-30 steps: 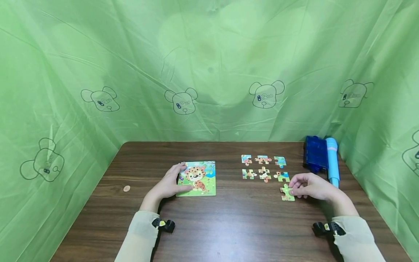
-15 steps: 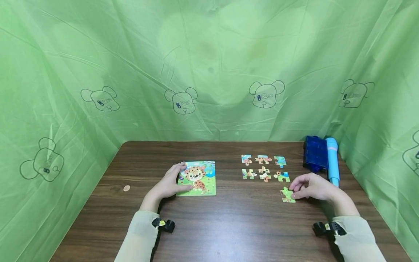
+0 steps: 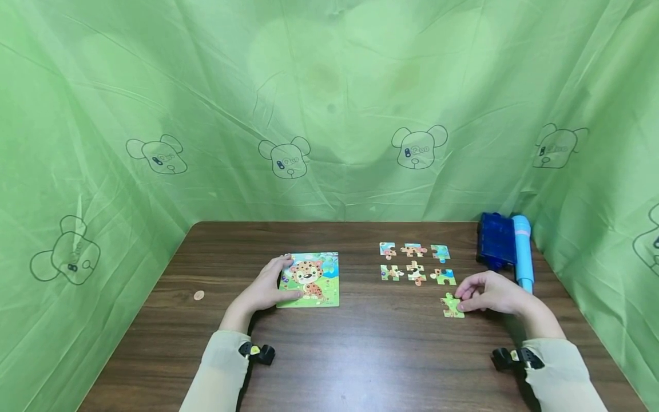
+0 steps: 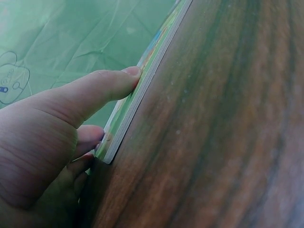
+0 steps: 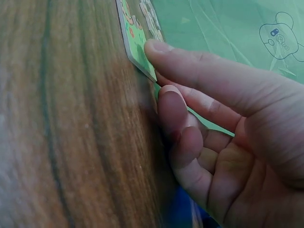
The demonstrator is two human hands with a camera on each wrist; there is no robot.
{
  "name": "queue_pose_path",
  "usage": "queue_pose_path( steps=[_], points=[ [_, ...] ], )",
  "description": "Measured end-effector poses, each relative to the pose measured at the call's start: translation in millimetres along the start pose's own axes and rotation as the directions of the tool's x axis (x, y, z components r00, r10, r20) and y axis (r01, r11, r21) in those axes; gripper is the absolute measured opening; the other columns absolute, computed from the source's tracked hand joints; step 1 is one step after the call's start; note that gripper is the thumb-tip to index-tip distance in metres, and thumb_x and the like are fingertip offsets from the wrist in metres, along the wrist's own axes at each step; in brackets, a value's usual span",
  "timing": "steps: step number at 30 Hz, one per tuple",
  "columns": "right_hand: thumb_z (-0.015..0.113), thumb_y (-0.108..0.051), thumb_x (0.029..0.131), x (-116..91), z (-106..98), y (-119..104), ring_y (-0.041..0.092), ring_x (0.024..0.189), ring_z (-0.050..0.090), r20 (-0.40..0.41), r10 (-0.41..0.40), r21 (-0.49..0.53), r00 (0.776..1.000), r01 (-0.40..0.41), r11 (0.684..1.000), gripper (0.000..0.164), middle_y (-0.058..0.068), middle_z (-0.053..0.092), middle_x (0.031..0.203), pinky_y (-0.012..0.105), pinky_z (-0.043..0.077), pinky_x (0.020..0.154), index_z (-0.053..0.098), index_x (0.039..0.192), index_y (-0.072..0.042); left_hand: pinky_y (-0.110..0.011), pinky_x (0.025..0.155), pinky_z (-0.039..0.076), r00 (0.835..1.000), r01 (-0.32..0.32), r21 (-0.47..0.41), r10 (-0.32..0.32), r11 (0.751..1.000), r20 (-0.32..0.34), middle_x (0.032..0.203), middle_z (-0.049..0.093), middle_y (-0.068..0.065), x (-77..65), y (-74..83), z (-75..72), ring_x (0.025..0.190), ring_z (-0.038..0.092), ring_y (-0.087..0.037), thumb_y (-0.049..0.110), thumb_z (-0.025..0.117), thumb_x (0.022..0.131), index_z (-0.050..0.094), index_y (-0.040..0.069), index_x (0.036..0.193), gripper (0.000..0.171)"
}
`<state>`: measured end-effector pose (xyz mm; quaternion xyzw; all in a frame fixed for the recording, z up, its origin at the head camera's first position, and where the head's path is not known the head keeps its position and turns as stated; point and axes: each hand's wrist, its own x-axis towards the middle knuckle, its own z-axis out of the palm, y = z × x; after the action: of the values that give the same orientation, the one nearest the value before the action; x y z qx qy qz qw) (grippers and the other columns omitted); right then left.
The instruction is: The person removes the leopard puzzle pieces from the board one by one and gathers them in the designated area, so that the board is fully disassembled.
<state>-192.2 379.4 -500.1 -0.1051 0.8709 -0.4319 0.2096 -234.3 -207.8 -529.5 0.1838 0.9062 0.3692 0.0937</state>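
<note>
My left hand [image 3: 262, 289] rests at the left side of a square puzzle board [image 3: 329, 292] with a leopard cub picture. Its straight thumb lies on the board's face, and the fingers touch the upper left edge. In the left wrist view, the thumb [image 4: 109, 85] presses near the board's rim [image 4: 137, 102]. My right hand [image 3: 486, 293] pinches a green jigsaw piece [image 3: 451, 307] by its right edge, flat on the table. In the right wrist view, the thumb tip [image 5: 159, 47] lies on the piece [image 5: 134, 45], with the other fingers curled below.
Two rows of loose jigsaw pieces [image 3: 416, 272] lie beyond the green piece. A dark blue box [image 3: 496, 240] and a light blue cylinder [image 3: 522, 249] stand at the back right. A small round disc [image 3: 199, 295] lies on the left of the wooden table [image 3: 350, 355].
The green piece and the right fingertips have shifted slightly toward the person since the first frame, then stayed still. The left hand and the board have not moved.
</note>
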Motion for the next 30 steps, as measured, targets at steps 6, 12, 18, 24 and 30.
queue_pose_path(
  steps=[6,12,18,24,30],
  points=[
    [0.088,-0.02,0.095,1,1,-15,0.016,0.075,0.066,-0.037,-0.029,-0.013,0.999,0.028,1.0,0.028,0.007,0.076,0.096,0.03,0.057,0.063,0.079,0.114,-0.003,-0.064,0.131,0.022,1.0,-0.008,0.01,0.008,1.0,-0.005,0.179,0.029,-0.013,-0.2,0.7,-1.8,0.167,0.017,-0.04,0.05,0.091,0.089,0.043,0.002,0.164,0.102],
    [0.082,-0.022,0.1,0,9,-51,0.025,0.087,0.073,-0.103,-0.082,0.038,0.991,0.087,0.996,0.031,0.009,0.076,0.099,0.033,0.062,0.075,0.076,0.121,0.0,-0.063,0.132,0.021,1.0,0.001,0.007,-0.001,1.0,-0.003,0.179,0.028,-0.011,-0.8,-0.6,-2.3,0.167,0.016,-0.038,0.052,0.091,0.088,0.043,0.003,0.165,0.103],
    [0.082,-0.027,0.101,9,33,-82,0.021,0.083,0.071,-0.144,-0.141,-0.006,0.98,0.141,0.99,0.024,0.006,0.074,0.095,0.032,0.06,0.07,0.078,0.115,-0.007,-0.061,0.132,0.021,1.0,0.016,0.012,-0.016,1.0,0.003,0.18,0.027,-0.009,-2.0,-3.1,-1.1,0.168,0.015,-0.036,0.053,0.091,0.087,0.042,0.005,0.166,0.104],
    [0.084,-0.026,0.098,32,69,-115,0.016,0.077,0.068,-0.183,-0.202,-0.019,0.962,0.202,0.979,0.024,0.001,0.072,0.091,0.028,0.054,0.065,0.079,0.112,-0.008,-0.063,0.131,0.022,1.0,0.008,0.015,-0.008,1.0,0.003,0.179,0.028,-0.01,-3.5,-5.6,-0.3,0.167,0.016,-0.038,0.054,0.09,0.088,0.043,0.005,0.165,0.103],
    [0.086,-0.023,0.097,68,106,-157,0.017,0.075,0.067,-0.217,-0.243,0.032,0.945,0.256,0.966,0.025,0.0,0.072,0.088,0.027,0.053,0.067,0.078,0.113,-0.005,-0.063,0.131,0.022,1.0,0.001,-0.002,-0.001,1.0,-0.001,0.179,0.028,-0.01,-2.8,-0.9,-0.4,0.167,0.016,-0.038,0.053,0.09,0.088,0.043,0.004,0.165,0.103]
  ],
)
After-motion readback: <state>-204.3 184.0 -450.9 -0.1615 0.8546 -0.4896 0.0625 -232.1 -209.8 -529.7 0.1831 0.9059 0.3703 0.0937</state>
